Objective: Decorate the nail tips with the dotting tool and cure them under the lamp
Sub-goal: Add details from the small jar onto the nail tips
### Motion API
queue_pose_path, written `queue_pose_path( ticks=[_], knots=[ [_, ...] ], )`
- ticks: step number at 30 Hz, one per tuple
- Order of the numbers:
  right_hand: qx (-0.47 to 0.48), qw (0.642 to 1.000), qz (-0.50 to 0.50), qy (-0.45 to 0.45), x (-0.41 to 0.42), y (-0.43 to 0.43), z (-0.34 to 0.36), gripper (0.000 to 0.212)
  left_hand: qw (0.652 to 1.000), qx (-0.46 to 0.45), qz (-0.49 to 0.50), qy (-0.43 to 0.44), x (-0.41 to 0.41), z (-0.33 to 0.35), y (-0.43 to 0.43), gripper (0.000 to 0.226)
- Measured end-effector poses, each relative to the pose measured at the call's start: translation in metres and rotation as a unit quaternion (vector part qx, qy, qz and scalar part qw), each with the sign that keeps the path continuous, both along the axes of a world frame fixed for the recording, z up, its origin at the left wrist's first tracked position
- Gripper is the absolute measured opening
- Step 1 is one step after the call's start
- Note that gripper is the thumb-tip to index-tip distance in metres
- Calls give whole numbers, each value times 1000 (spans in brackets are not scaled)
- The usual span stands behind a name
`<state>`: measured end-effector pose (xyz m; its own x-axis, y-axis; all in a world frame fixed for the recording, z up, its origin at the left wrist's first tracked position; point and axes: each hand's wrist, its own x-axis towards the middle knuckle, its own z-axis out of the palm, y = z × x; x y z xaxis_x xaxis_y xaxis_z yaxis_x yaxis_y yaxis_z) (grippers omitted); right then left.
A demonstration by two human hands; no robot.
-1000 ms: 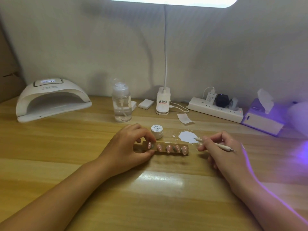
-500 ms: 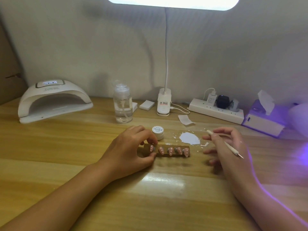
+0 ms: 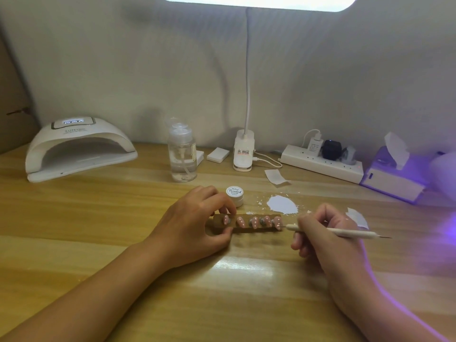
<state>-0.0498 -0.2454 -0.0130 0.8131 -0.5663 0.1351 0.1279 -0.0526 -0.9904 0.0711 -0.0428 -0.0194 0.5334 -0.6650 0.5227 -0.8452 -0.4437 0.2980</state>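
A brown holder strip (image 3: 256,229) lies on the wooden table and carries several pink nail tips (image 3: 254,222) with white dots. My left hand (image 3: 195,225) pinches the strip's left end between thumb and fingers. My right hand (image 3: 328,233) grips a white dotting tool (image 3: 333,232) like a pen, with its thin point at the rightmost nail tip. A patch of white gel (image 3: 282,204) on the table lies just behind the strip, next to a small white jar (image 3: 235,195). The white curing lamp (image 3: 79,149) stands at the far left with its opening facing me.
A clear pump bottle (image 3: 182,156) and a clip desk lamp base (image 3: 243,153) stand behind the jar. A power strip (image 3: 320,165) and a tissue box (image 3: 392,178) sit at the back right. Small paper pieces (image 3: 276,177) lie nearby. Purple light glows at the right edge.
My right hand lifted off the white gel patch, then came down and left, bringing the tool's point to the rightmost nail tip. My left hand kept its hold on the strip.
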Motion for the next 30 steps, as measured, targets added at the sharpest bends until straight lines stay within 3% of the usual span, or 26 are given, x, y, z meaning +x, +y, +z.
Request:
queue_pose_path(
  ticks=[30],
  knots=[
    [-22,1000,17,11,0,5,2,26,1000,-7,-5,8,0,0,0,21]
  ],
)
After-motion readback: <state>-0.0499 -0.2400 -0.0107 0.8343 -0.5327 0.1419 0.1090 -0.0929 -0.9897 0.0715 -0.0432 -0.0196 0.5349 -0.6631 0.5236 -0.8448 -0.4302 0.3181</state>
